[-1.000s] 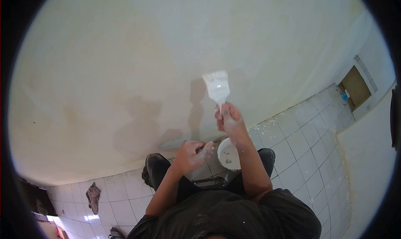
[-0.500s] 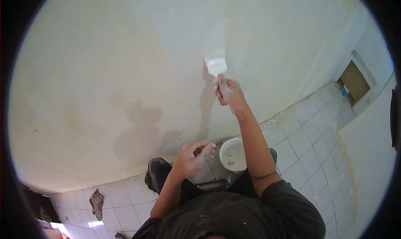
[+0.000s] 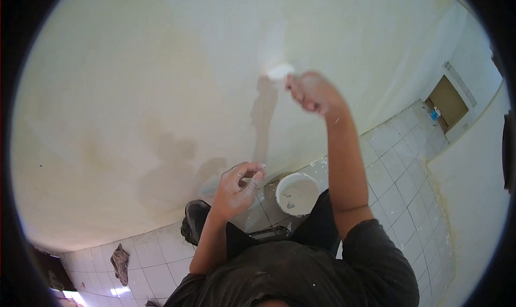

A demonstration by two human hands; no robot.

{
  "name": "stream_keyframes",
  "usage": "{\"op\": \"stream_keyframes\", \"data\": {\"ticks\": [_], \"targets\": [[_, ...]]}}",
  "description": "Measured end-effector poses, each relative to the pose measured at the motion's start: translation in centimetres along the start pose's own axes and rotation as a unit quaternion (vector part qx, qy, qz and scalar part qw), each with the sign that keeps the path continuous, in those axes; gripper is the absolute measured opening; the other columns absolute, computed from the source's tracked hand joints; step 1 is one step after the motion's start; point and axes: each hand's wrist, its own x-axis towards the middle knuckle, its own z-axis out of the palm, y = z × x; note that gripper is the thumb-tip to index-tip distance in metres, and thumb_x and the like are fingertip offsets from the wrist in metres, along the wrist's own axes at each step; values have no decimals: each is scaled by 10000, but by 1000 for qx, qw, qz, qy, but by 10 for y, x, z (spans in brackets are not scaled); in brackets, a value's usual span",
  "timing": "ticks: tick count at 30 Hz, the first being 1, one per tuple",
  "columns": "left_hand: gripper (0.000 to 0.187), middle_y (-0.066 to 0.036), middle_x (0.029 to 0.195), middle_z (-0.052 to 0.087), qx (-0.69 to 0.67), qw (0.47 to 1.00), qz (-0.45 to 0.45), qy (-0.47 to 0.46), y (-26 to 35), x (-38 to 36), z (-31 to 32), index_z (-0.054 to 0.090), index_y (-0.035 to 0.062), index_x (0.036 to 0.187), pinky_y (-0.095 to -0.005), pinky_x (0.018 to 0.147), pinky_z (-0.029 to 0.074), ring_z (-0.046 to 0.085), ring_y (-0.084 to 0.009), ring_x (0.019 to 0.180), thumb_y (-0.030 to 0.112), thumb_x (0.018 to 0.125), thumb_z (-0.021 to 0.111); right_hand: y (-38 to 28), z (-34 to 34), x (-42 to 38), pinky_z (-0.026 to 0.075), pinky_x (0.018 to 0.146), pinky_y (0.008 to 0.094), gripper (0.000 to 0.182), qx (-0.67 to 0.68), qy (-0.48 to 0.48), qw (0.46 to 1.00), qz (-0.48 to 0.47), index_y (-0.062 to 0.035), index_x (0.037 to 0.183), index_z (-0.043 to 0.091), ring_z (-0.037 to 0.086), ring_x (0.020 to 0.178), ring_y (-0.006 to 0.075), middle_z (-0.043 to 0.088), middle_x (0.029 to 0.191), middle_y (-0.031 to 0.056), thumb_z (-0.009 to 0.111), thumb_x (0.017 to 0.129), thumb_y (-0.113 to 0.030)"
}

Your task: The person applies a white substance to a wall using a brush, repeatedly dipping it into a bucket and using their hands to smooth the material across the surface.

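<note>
My right hand is closed around a paintbrush whose pale head is pressed against the wall. Motion blurs both the hand and the brush. Lower down, my left hand hovers in front of the wall with its fingers loosely curled and a gap between thumb and forefinger; no object shows in it. Whitish smears cover its fingers. To the right of that hand, a white bucket on the floor holds pale paint with a few grey bits in it.
Paint-spotted tiles cover the floor. A crumpled cloth lies at the lower left. Far right, a blue-and-white container stands by a low brownish opening. My dark shoe is close to the wall's base.
My right hand has swung up and right, and the brush head, seen broad before, now looks narrower and tilted. My left hand has risen slightly leftward. The whole view has shifted a little.
</note>
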Motion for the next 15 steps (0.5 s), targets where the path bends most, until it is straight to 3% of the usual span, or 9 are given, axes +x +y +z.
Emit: {"op": "stream_keyframes", "data": {"ticks": [4,8,12,15], "targets": [[229,-56,1074,693,-3,1000,29,2,1,-1,-3,642,43,1204,-306,798,541,651,-135,1015,168,1016,601,-109,-12,-28,195,307,222,336,-8,41,987,-157,-32,885,574,288,336,53,440,541,-29,525,1034,-328],[224,-53,1074,691,19,999,39,1,5,-1,-4,640,40,1201,-324,841,530,647,-153,1035,144,1005,610,-117,4,-27,233,319,230,355,4,92,965,-246,-60,861,567,308,345,60,457,548,-22,513,1040,-362],[306,-84,1203,651,8,999,43,-5,-2,0,-6,607,36,1280,-346,911,512,615,-188,1140,116,986,626,-32,27,15,300,331,272,412,42,82,985,-149,-91,851,552,372,350,98,477,554,-1,474,1053,-440],[469,-124,1394,547,9,993,89,71,-3,3,3,506,40,1417,-387,1000,480,536,-232,1297,102,970,635,58,54,18,350,321,314,468,70,65,991,-94,-81,795,521,423,358,131,491,550,29,406,1080,-434]]}}
